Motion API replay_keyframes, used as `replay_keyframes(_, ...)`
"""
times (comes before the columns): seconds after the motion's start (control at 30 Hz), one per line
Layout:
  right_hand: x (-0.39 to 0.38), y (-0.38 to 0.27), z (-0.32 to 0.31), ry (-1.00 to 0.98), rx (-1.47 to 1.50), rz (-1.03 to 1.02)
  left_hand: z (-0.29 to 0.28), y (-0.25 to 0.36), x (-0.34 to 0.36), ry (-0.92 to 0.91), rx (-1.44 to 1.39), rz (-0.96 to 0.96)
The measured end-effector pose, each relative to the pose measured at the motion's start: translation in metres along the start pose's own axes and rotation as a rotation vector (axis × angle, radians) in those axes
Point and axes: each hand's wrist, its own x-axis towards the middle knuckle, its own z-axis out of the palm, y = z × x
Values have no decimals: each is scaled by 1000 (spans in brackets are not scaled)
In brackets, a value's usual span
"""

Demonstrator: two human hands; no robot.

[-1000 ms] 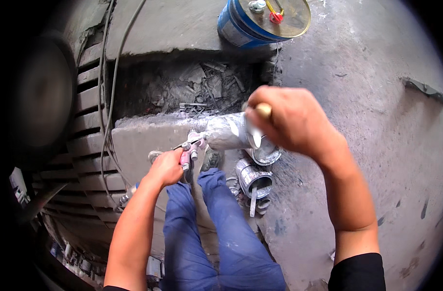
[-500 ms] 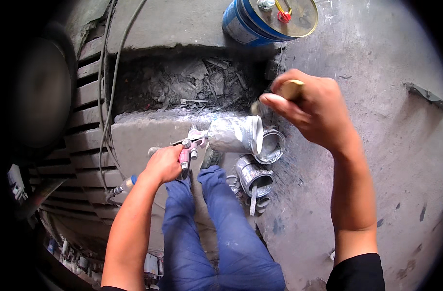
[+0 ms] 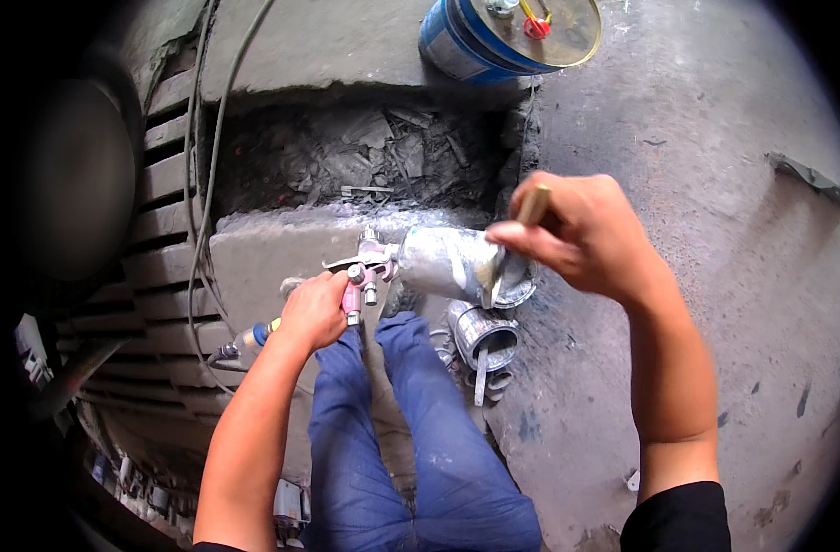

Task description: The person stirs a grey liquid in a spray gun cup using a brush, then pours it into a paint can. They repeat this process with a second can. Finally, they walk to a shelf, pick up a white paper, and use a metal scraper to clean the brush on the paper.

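Observation:
My left hand (image 3: 315, 311) is closed round the pink handle of a spray gun (image 3: 368, 267). The gun's large silver, paint-smeared cup (image 3: 437, 262) lies on its side, its end pointing right. My right hand (image 3: 581, 235) grips a paintbrush with a yellowish wooden handle (image 3: 534, 206). Its pale bristles (image 3: 487, 272) are at the rim end of the cup and look to be touching it. The inside of the cup is hidden. Just beyond the cup's end, a round paint tin (image 3: 519, 293) is partly covered by it.
Below the cup stands a paint-coated can (image 3: 498, 336) with a flat stirring stick (image 3: 481, 377) in it. A debris-filled pit (image 3: 346, 156) lies ahead. A blue drum (image 3: 475, 46) stands at its far right. Hoses (image 3: 213, 166) run over slotted slabs (image 3: 167, 221) at left.
My right hand has come down, bringing the brush to the cup's rim. The gun has tilted, so the cup's right end is lower and its white opening no longer shows.

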Motion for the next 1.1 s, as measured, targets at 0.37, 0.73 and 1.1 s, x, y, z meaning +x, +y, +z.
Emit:
replay_keyframes(0.37, 0, 39, -6, 89, 99, 226, 12, -1, -5, 165, 2, 149)
replay_keyframes(0.73, -21, 57, -19, 213, 582, 535, 11, -5, -9, 262, -45, 186)
replay_keyframes(1.1, -31, 62, -22, 315, 905, 506, 14, -15, -13, 310, 20, 230)
